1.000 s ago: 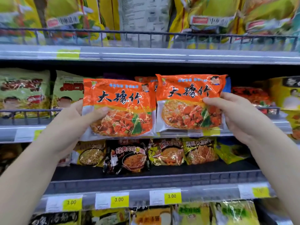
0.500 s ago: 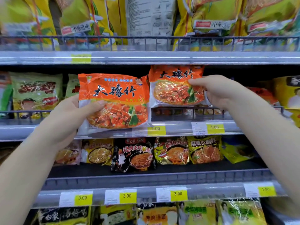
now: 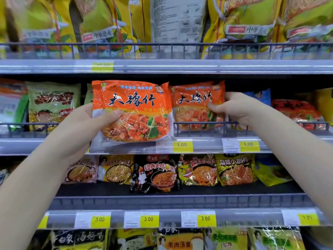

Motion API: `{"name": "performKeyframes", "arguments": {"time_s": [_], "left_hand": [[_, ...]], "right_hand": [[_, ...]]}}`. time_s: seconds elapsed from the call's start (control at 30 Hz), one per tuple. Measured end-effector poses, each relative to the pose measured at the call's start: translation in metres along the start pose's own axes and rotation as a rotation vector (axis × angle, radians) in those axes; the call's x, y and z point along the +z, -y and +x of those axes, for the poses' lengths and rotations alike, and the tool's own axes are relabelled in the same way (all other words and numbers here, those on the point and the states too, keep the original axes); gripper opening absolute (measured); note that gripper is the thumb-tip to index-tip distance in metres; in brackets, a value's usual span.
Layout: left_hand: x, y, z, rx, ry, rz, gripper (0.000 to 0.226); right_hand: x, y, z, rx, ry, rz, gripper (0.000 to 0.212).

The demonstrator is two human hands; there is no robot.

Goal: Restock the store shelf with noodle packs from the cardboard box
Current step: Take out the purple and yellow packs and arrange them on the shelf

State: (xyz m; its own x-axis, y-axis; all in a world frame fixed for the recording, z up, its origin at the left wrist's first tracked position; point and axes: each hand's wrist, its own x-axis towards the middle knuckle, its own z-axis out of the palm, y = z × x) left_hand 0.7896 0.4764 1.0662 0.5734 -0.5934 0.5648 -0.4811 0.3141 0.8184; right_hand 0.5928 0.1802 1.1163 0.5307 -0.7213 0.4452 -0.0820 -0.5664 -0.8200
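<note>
My left hand grips an orange noodle pack by its left edge, thumb across the front, in front of the middle shelf's wire rail. My right hand pinches a second orange noodle pack at its right side. This pack stands upright behind the rail, inside the middle shelf. The cardboard box is not in view.
Green packs stand left of the gap and red packs stand to the right on the same shelf. Yellow bags fill the shelf above. Black and yellow packs line the shelf below, with price tags on the shelf edges.
My right hand has moved its orange pack from in front of the shelf back over the rail and down into the middle shelf. The left pack has stayed in front.
</note>
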Motion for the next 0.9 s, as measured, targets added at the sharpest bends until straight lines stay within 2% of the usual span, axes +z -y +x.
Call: {"name": "performKeyframes", "arguments": {"time_s": [0.1, 0.23, 0.33, 0.4, 0.53, 0.63, 0.7, 0.77, 0.83, 0.9], "left_hand": [[0.004, -0.004, 0.004, 0.015, 0.019, -0.003, 0.039], [0.020, -0.005, 0.009, 0.029, 0.050, -0.021, 0.034], [0.036, -0.005, 0.014, 0.014, 0.077, -0.012, 0.036], [0.047, -0.005, 0.021, -0.008, 0.087, -0.010, 0.039], [0.071, -0.005, 0.037, -0.028, 0.085, -0.014, 0.032], [0.085, -0.005, 0.049, -0.021, 0.094, -0.014, 0.032], [0.091, -0.005, 0.058, -0.027, 0.096, -0.032, 0.033], [0.097, -0.005, 0.068, -0.039, 0.093, -0.039, 0.034], [0.104, -0.005, 0.076, -0.044, 0.096, -0.058, 0.037], [0.111, -0.007, 0.081, -0.027, 0.107, -0.063, 0.035]], "right_hand": [[-0.002, 0.003, -0.010, -0.004, -0.016, -0.209, 0.042], [-0.008, 0.004, -0.018, -0.053, -0.001, -0.328, 0.052], [-0.008, 0.001, -0.018, -0.080, -0.016, -0.373, 0.064], [-0.008, -0.001, -0.018, -0.102, -0.045, -0.413, 0.064], [-0.011, -0.001, -0.022, -0.094, -0.102, -0.473, 0.066], [-0.017, -0.003, -0.024, -0.095, -0.179, -0.447, 0.078], [-0.020, -0.003, -0.029, -0.162, -0.273, -0.401, 0.074], [-0.022, -0.001, -0.035, -0.241, -0.326, -0.332, 0.056], [-0.022, 0.004, -0.041, -0.271, -0.262, -0.342, 0.043], [-0.019, 0.008, -0.044, -0.268, -0.138, -0.424, 0.051]]}}
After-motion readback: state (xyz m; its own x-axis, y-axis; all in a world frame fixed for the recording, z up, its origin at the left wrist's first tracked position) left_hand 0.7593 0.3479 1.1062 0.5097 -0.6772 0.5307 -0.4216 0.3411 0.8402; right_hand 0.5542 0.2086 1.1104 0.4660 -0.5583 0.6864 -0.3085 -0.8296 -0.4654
